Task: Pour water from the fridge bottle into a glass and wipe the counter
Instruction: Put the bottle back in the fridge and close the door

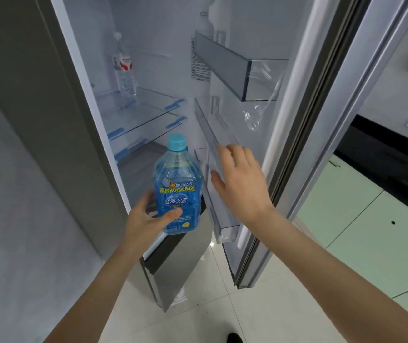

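My left hand point(146, 219) grips the lower body of the blue-tinted clear plastic bottle with the turquoise cap point(177, 186), thumb across the front of its label and the fingers curled round the far side, and I hold it upright in the air just in front of the open fridge compartment, clear of any shelf. My right hand point(240, 179) holds nothing; its fingers are spread and fairly straight, and it lies against or just over the clear plastic lower door bin point(213, 134), though I cannot tell whether it actually touches. That bin sits on the inside of the open grey fridge door point(304, 120), with a second clear bin point(237, 68) above it. Deeper in, a second clear water bottle with a red-and-white label point(123, 70) stands on a glass shelf point(143, 112). I judge I am at the fetching step: the bottle is out and nothing is poured. No glass or cloth is in view, and only a dark counter edge point(383, 149) shows at right above pale green cabinet fronts point(361, 219). Next I should swing the door shut with the free hand, then carry the bottle level to the counter and free the cap.
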Action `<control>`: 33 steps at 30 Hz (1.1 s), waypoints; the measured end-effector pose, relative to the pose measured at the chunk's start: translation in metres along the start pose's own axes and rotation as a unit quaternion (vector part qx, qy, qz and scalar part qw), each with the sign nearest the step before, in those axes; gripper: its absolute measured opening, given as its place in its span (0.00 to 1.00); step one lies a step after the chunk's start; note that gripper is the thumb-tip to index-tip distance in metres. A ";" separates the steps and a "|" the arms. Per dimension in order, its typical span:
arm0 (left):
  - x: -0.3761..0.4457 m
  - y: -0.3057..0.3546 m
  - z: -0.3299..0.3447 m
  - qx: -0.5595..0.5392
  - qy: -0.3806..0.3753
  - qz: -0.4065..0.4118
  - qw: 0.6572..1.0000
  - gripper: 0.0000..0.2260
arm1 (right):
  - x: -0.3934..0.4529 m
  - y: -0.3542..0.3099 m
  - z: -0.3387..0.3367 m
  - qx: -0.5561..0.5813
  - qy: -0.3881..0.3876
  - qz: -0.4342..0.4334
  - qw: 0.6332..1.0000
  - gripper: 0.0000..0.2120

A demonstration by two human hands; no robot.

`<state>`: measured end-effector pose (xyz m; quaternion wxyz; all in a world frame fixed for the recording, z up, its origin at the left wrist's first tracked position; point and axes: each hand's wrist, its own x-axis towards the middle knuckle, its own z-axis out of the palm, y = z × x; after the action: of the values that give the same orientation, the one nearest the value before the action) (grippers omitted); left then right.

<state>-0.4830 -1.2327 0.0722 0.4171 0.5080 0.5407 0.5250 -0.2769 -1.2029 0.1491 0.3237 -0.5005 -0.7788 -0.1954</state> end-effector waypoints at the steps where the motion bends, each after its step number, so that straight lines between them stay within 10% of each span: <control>1: 0.002 0.001 0.001 0.002 -0.003 0.002 1.000 0.21 | 0.014 -0.005 0.002 -0.015 -0.017 0.034 0.999 0.19; 11: 0.019 0.001 0.006 0.015 -0.016 0.018 1.000 0.25 | 0.059 0.002 0.031 -0.154 -0.282 0.166 0.932 0.07; 16: 0.027 -0.003 0.016 0.015 -0.024 0.020 0.999 0.20 | 0.051 0.026 0.032 -0.165 -0.269 0.119 0.941 0.20; 27: 0.051 -0.008 0.065 -0.032 -0.084 -0.001 0.996 0.23 | 0.026 0.131 0.003 -0.134 -0.248 0.143 0.949 0.12; 33: 0.071 -0.008 0.105 -0.032 -0.108 0.007 0.994 0.32 | -0.003 0.185 0.015 -0.204 -0.109 0.090 0.969 0.20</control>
<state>-0.3899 -1.1467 0.0594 0.4852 0.5517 0.4722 0.4870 -0.1132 -1.1178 0.1328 0.1438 -0.6421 -0.7051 -0.2644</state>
